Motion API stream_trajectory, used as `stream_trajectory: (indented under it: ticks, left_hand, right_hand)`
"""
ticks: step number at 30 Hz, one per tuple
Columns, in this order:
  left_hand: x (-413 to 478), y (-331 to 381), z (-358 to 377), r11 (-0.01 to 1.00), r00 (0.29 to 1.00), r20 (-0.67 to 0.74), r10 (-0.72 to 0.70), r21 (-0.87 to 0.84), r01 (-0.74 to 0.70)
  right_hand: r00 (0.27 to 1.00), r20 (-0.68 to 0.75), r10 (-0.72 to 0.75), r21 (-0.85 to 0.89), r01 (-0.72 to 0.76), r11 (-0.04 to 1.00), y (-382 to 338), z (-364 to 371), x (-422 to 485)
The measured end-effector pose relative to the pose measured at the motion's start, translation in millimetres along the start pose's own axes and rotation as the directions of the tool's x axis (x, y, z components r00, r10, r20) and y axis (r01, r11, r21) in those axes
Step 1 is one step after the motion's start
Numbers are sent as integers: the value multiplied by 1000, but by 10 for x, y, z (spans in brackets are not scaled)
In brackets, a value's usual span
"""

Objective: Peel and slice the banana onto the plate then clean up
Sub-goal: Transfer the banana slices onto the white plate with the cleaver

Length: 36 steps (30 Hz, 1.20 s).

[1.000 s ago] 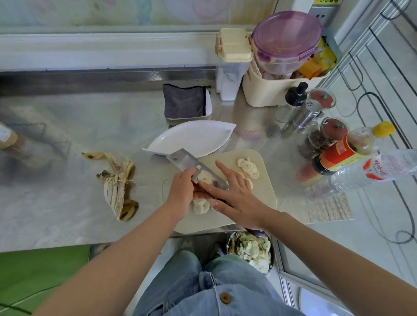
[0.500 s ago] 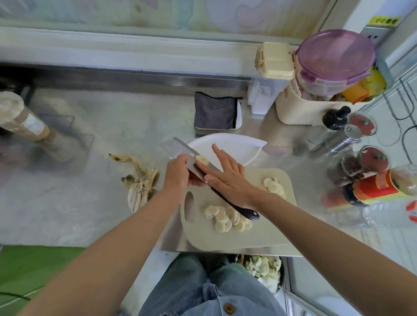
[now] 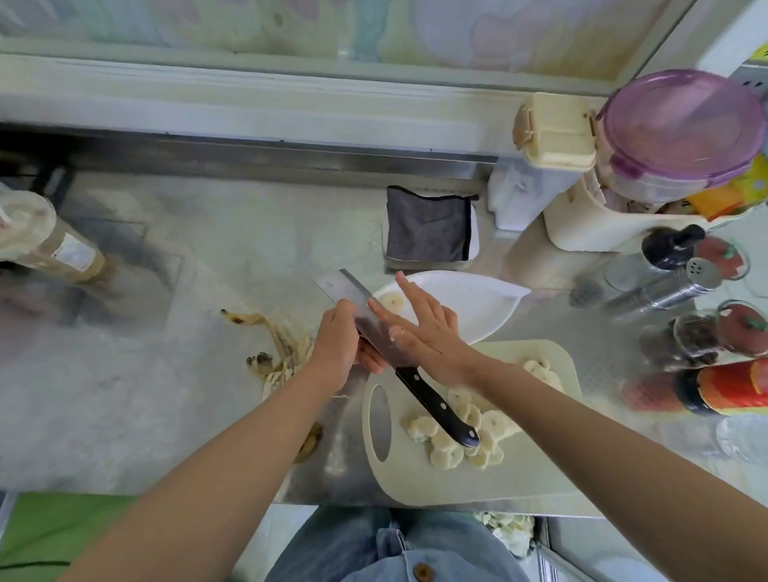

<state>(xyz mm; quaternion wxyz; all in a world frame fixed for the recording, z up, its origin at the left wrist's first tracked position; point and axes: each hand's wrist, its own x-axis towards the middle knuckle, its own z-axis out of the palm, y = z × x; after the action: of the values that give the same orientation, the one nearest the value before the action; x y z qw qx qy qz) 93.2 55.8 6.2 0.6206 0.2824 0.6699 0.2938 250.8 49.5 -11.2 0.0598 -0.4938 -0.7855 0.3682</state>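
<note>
My left hand (image 3: 337, 345) grips the cleaver (image 3: 351, 294) by its blade, holding it tilted over the near edge of the white leaf-shaped plate (image 3: 482, 303). The black handle (image 3: 439, 406) points back over the cutting board (image 3: 432, 484), with no hand on it. My right hand (image 3: 420, 331) lies flat with fingers stretched out along the blade's face. One banana slice (image 3: 392, 301) lies on the plate. A pile of slices (image 3: 455, 437) sits mid-board and a smaller group (image 3: 542, 371) at its far right. The empty banana peel (image 3: 280, 352) lies on the counter to the left.
A folded grey cloth (image 3: 428, 229) lies behind the plate. Spice jars, a shaker (image 3: 678, 283) and a red-labelled bottle (image 3: 736, 383) crowd the right side. A cream caddy (image 3: 593, 228) with a purple-lidded container stands at back right. A paper-wrapped roll (image 3: 40, 239) is far left.
The cleaver rose off the board and travelled to the plate's edge with both hands on it. A banana slice now lies on the plate.
</note>
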Motion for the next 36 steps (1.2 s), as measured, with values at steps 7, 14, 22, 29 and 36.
stream_trajectory:
  ticks: [7,14,22,29,36]
  left_hand:
    - [-12,-20,2,998,1000,-14,27,58,-26]
    - [-27,-41,-44,992,999,-30,43,118,-39]
    - [-120,-41,-58,993,996,-51,78,89,-74]
    - [-165,-32,20,986,994,-39,100,139,-93]
    - [-215,-25,38,982,994,-43,104,166,-95]
  right_hand:
    - [989,-6,149,-13,-149,989,76,89,84]
    - [989,-46,139,-13,-140,990,19,62,44]
    - [964,10,265,12,-265,964,0,83,-50]
    - [936,76,344,409,-344,845,-452,-127,-156]
    - [986,-63,156,123,-147,981,-211,70,-91]
